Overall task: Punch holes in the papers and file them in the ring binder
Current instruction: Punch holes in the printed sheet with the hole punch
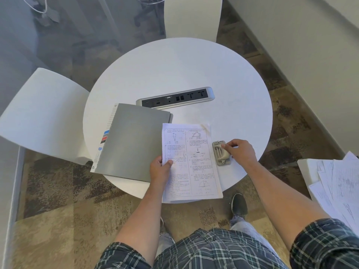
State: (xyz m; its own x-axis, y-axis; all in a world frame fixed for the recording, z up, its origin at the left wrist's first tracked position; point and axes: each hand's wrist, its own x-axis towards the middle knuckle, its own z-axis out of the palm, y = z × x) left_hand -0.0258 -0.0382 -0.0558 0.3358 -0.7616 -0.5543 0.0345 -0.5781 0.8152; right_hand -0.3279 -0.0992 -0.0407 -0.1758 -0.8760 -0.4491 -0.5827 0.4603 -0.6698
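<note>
**Papers in one hand, hole punch under the other**

Nearest the camera, a plaid shirt (213, 251) fills the bottom edge, with a dark shoe (239, 204) on the patterned carpet (64, 200) just short of the round white table (174, 70). The left hand (160, 168) pinches the left edge of the printed papers (191, 164), thumb on top and fingers curled beneath; the sheets overhang the table's near rim. Just right of the papers, the right hand (240, 150) rests on the metal hole punch (221, 153), its fingers loosely curved over the lever; a firm grip cannot be made out. The punch sits on the table, beside the papers' right edge. Left of the papers lies the closed grey ring binder (132, 140), coloured tabs showing at its left side, the papers overlapping its right corner. Beyond the binder is a socket panel (175, 98) set in the table. Farther still stand two white chairs (44, 115). Far right of the table, loose sheets (340, 185) are stacked.
</note>
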